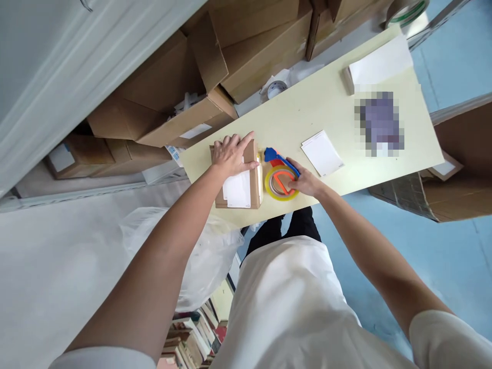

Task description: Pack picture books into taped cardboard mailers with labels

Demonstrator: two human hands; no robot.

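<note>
A small brown cardboard box lies at the near left of the pale yellow table. My left hand rests flat on its top, fingers spread. White paper labels cover part of the box's top, below that hand. Just right of the box, my right hand is wrapped round a blue and orange tape dispenser loaded with a yellow-rimmed roll of tape. The dispenser's blue head is close to the box's right side; I cannot tell whether they touch.
White paper slips lie right of the dispenser. A white stack and a blurred purple item sit farther right. Open cartons line the table's far side, near a tape roll. A clear plastic bag hangs at the near left.
</note>
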